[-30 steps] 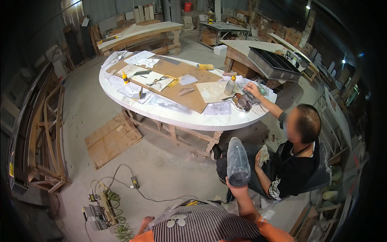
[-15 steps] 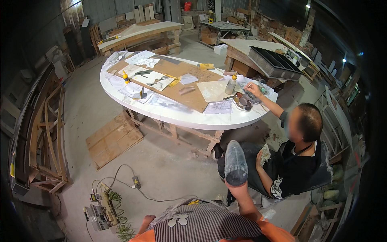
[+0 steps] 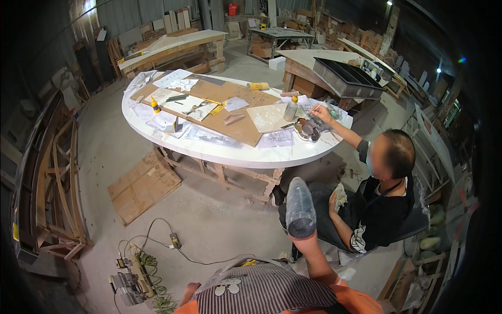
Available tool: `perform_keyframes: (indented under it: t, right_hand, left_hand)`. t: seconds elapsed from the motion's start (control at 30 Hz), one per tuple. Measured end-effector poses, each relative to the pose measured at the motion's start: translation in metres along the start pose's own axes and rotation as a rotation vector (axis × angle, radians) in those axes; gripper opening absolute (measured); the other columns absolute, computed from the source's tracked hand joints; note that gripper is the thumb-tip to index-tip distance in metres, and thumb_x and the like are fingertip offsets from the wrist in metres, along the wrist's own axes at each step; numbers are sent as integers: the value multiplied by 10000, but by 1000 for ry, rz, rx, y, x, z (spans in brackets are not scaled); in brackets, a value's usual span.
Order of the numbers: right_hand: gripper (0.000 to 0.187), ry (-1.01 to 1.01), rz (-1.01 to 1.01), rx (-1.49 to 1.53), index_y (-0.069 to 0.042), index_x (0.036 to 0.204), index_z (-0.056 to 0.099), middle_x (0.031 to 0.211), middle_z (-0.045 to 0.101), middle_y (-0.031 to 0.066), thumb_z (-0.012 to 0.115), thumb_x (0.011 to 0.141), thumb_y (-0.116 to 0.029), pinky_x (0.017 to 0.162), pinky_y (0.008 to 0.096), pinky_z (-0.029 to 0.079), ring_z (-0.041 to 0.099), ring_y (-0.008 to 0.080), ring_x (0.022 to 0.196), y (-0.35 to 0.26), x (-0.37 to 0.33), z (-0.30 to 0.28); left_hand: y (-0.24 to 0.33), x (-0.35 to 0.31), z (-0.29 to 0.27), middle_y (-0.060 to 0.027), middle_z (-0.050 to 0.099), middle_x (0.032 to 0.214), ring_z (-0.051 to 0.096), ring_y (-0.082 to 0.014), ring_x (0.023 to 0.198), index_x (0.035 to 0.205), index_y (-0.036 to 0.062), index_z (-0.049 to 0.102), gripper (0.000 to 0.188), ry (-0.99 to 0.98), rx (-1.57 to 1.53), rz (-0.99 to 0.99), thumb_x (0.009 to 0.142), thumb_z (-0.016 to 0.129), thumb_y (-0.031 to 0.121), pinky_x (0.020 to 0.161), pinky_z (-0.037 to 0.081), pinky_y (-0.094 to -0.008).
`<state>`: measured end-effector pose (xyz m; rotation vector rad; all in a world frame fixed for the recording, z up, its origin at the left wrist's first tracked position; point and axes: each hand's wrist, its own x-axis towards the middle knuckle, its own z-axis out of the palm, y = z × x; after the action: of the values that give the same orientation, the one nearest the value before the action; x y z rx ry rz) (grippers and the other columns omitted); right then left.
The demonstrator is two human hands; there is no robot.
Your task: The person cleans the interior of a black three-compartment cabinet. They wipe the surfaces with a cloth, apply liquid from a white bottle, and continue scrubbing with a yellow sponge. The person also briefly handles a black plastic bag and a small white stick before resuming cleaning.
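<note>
- Head view: saw at the far left a long wooden frame [image 3: 57, 183] standing on the floor
- Noticed next a grey machine [image 3: 128, 285] on the floor, with a coiled green hose [image 3: 150, 268] just beside it
- Found a flat sheet of cardboard [image 3: 144, 189] on the floor, near the wooden base of the table
- Saw on the white oval table [image 3: 209, 150] a small yellow bottle [image 3: 155, 106], a pale slab [image 3: 179, 107] with tools on it and a brown board [image 3: 240, 135] beneath
- Made out the left hand [image 3: 192, 287] low down, just beside the striped apron [image 3: 277, 290], mostly out of sight; could not tell its grip, open or closed, or any hold on a thing
- Spotted a bottle with a yellow cap [image 3: 291, 110] upright on the table
- Saw the grey cylinder [image 3: 301, 206] in the air in front of the table, tilted, dark end nearest the camera
- Found the right hand [image 3: 304, 243] at that dark end, closed on the cylinder, fingers mostly hidden by it
- Noted a round palette [image 3: 307, 130] on the table, near the raised hand [image 3: 323, 113] of a seated co-worker [image 3: 387, 209], with a thin stick in those fingers
- Saw a pale crumpled cloth [image 3: 340, 197] in the co-worker's other hand, just right of the cylinder
</note>
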<state>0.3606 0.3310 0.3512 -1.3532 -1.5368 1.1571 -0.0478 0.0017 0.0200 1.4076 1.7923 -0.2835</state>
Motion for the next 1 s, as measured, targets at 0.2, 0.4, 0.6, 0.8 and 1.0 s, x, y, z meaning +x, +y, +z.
perform_keyframes:
  t: [0.2, 0.4, 0.6, 0.8, 1.0]
  right_hand:
    - [369, -426, 295, 913, -27, 1254, 605, 1212, 655, 102, 677, 896, -77, 968, 381, 503, 624, 232, 1107, -20, -29, 18]
    - [332, -269, 336, 803, -46, 1308, 566, 1274, 612, 116, 504, 996, -140, 1033, 405, 475, 594, 244, 1161, 11, -12, 13]
    - [379, -217, 23, 343, -76, 1379, 516, 1391, 546, 114, 398, 1030, -163, 1111, 434, 421, 530, 262, 1272, 65, 27, 11]
    - [391, -571, -221, -56, -65, 1387, 510, 1408, 543, 123, 410, 1019, -149, 1118, 419, 404, 531, 266, 1277, 38, -13, 26]
    - [407, -138, -213, -329, -29, 1225, 604, 1186, 669, 101, 727, 866, -176, 997, 386, 473, 620, 256, 1115, 33, 8, -8]
  left_hand:
    - [-1, 0, 2, -138, 713, 1042, 673, -341, 1033, 1071, 174, 679, 293, -24, -5, -22, 888, 545, 359, 845, 557, -455]
    - [1, 4, -2, -148, 709, 1053, 670, -340, 1044, 1075, 170, 680, 299, -27, -14, -30, 892, 540, 360, 853, 556, -454]
    - [0, 7, 2, -157, 706, 1064, 667, -340, 1056, 1080, 166, 681, 304, -35, -34, -53, 897, 534, 360, 861, 555, -452]
    - [0, 7, 11, -167, 702, 1075, 664, -340, 1067, 1085, 162, 681, 310, -33, -112, -134, 901, 529, 360, 869, 554, -450]
    - [-2, 9, 10, -164, 688, 1134, 650, -351, 1100, 1131, 149, 659, 333, -32, -22, -14, 898, 524, 345, 911, 545, -442]
